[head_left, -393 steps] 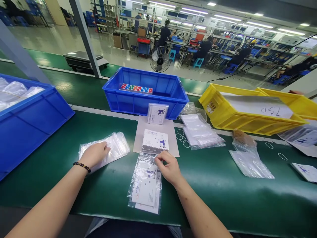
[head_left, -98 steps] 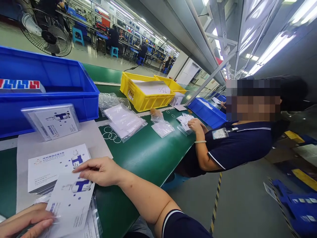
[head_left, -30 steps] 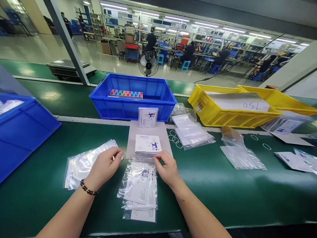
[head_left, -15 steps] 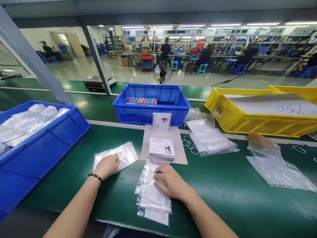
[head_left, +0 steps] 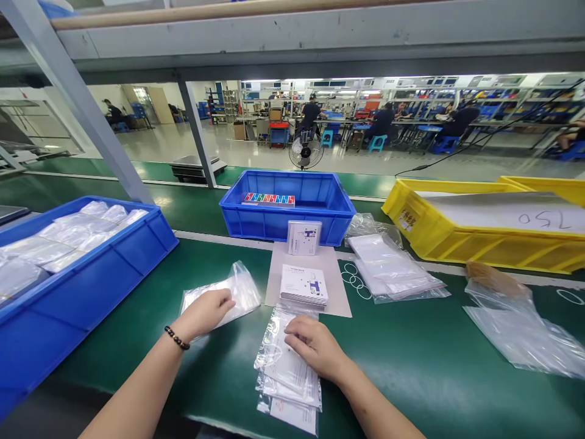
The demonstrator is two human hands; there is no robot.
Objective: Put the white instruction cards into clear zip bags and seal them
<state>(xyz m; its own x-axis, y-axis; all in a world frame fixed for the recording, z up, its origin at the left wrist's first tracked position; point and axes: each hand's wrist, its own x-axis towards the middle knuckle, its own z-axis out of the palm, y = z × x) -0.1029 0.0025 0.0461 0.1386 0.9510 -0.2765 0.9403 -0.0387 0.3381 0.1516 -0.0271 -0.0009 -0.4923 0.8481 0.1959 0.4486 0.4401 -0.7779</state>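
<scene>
My left hand, with a bead bracelet at the wrist, rests on a stack of empty clear plastic bags. Its fingers are curled onto the top bag, whose far end stands up a little. My right hand lies with fingers stretched flat on a pile of bagged white leaflets on the green belt in front of me. Just beyond that pile a stack of white printed leaflets sits on a grey card sheet.
A blue bin stands behind the sheet, a bagged sample leaning on it. Left is a blue bin of filled bags; right are yellow bins, more clear bags and rubber bands. People work far behind.
The view has tilted up a little. My left hand has curled onto the top empty bag and its far end has risen. My right hand stays flat on the bagged pile.
</scene>
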